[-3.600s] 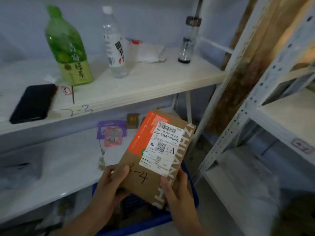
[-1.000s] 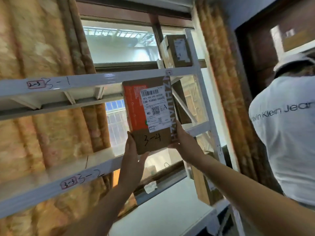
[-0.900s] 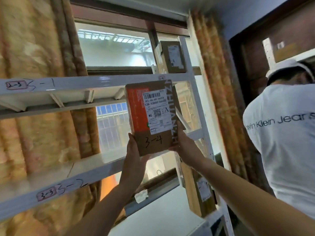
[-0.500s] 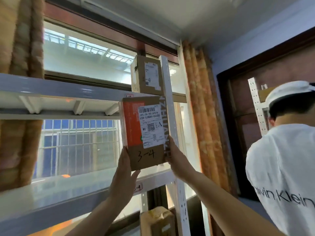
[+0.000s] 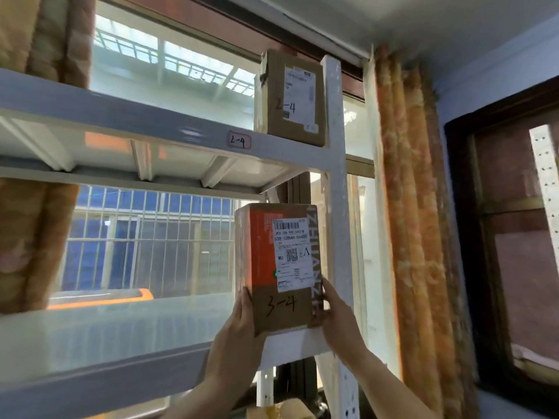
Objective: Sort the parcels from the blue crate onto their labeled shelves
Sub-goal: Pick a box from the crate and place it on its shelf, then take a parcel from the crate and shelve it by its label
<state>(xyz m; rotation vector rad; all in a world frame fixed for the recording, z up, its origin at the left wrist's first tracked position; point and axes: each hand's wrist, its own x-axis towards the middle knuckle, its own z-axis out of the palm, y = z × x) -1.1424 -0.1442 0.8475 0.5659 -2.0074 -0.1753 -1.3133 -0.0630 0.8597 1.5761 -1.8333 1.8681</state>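
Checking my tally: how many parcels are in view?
3. Parcel 2-4 stands on the top shelf; parcel 3-4 is between left hand and right hand, one shelf down; third parcel, partly cut off, at bottom edge. More may be hidden.

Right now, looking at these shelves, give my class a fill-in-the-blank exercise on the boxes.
The held box, between the left hand and the right hand, is marked ___.
The upper box on the top shelf is marked ___.
Beside its white label, the held box is coloured ___.
Missing words: 3-4; 2-4; orange.
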